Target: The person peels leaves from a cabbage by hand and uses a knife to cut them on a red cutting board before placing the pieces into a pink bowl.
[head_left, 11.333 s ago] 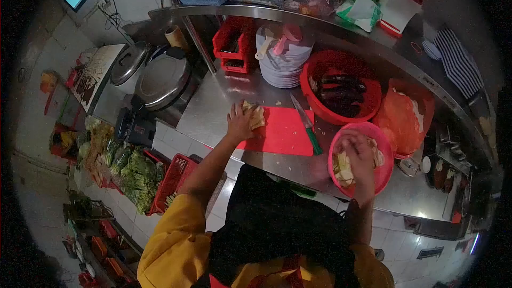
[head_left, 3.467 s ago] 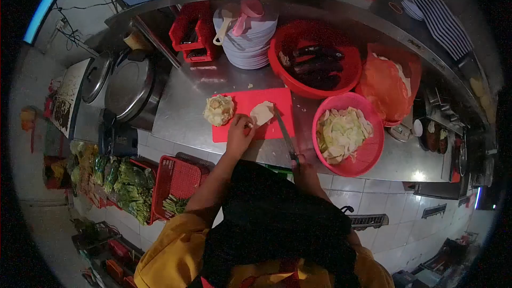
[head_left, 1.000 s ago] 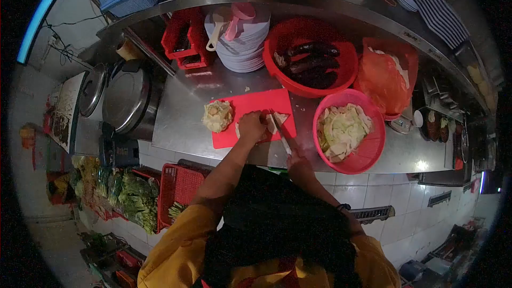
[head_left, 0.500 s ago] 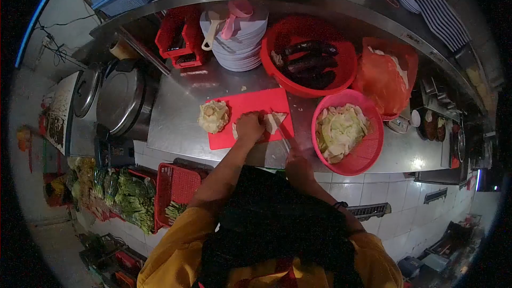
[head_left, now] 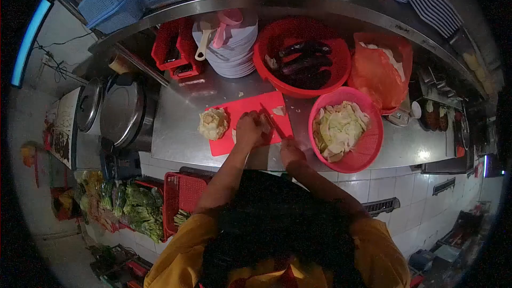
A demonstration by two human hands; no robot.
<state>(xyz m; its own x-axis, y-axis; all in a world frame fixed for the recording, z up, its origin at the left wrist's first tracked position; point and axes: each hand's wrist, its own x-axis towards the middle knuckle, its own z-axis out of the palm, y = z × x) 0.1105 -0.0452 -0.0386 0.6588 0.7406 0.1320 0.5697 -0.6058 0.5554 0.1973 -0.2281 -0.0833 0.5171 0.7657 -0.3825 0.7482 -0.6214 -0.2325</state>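
Observation:
A red cutting board (head_left: 221, 146) lies on the steel counter. My left hand (head_left: 249, 130) rests on its middle, fingers bent over a pale cabbage piece that it mostly hides. My right hand (head_left: 291, 152), at the board's lower right edge, is closed round the handle of a knife (head_left: 274, 126), whose blade points up and left beside the left hand. A small pale piece (head_left: 278, 110) lies near the board's upper right. On its left edge sits a pale cabbage chunk (head_left: 214, 124). The pink colander (head_left: 376, 141) to the right holds cut cabbage leaves (head_left: 341, 128).
Behind the board stand stacked plates (head_left: 232, 56), a red basin (head_left: 304, 92) with dark items and an orange-red bag (head_left: 376, 77). Large lidded pots (head_left: 122, 109) are at left. Below left are a red basket (head_left: 184, 197) and greens (head_left: 138, 205). A steel shelf (head_left: 213, 4) runs above.
The knife has swung up and left, its blade now nearer my left hand. Less of the pale piece shows at the board's right. The view has shifted slightly.

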